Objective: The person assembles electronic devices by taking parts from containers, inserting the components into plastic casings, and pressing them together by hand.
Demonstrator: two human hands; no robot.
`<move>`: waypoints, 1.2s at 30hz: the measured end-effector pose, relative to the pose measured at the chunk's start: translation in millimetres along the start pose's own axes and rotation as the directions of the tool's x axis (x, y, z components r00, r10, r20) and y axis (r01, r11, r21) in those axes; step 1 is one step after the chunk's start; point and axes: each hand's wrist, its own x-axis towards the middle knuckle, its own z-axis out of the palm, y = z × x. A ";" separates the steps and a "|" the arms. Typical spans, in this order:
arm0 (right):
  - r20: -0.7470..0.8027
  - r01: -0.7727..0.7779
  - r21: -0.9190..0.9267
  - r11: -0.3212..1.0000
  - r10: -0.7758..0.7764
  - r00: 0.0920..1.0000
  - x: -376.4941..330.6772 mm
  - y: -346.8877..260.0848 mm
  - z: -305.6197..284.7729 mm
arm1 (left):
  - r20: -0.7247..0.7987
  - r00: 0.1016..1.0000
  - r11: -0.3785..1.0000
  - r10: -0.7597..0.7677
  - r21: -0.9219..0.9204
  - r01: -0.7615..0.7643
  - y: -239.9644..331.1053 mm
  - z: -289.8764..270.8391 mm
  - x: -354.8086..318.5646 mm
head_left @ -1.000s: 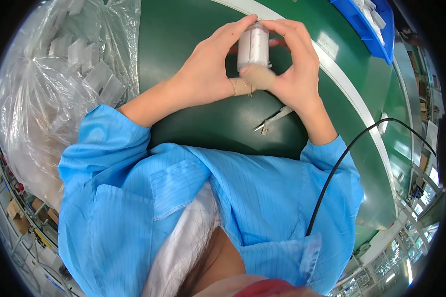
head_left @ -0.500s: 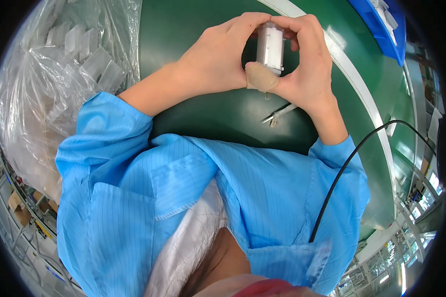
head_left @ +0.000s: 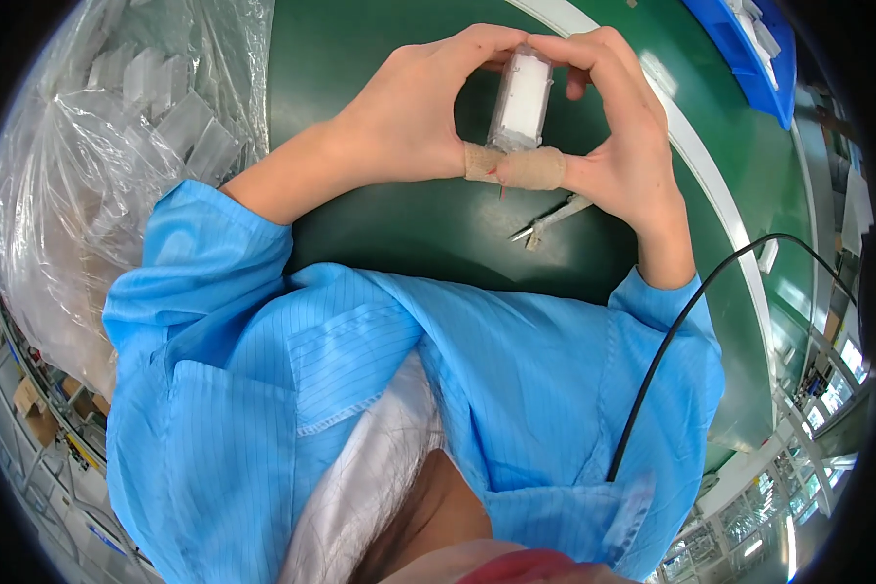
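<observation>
Bright even light, sharp centre, fisheye-bent edges

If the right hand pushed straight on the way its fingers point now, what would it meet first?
The right hand points its fingers left, onto the clear part it already touches. Just past that are the left hand fingertips, gripping the same part from the other side. Depth is unclear, but nothing else seems to lie between.

A green table (head_left: 380,234) with a white edge strip (head_left: 711,185) fills the middle, a blue bin (head_left: 749,58) far right, bright windows (head_left: 837,380) right.
</observation>
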 end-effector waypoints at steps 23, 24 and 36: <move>-0.020 0.053 0.133 0.990 -0.051 0.998 -3.9 23.8 1.2 | -0.141 0.984 0.986 0.105 0.145 -0.085 -2.6 6.7 3.1; -0.025 0.057 0.144 0.988 -0.053 0.998 -0.6 19.4 0.7 | -0.141 0.985 0.986 0.101 0.145 -0.081 -3.0 7.1 3.9; -0.082 -0.030 -0.068 0.997 0.025 0.996 -2.7 8.9 21.8 | -0.060 0.991 0.983 -0.121 0.129 0.128 13.6 10.5 0.6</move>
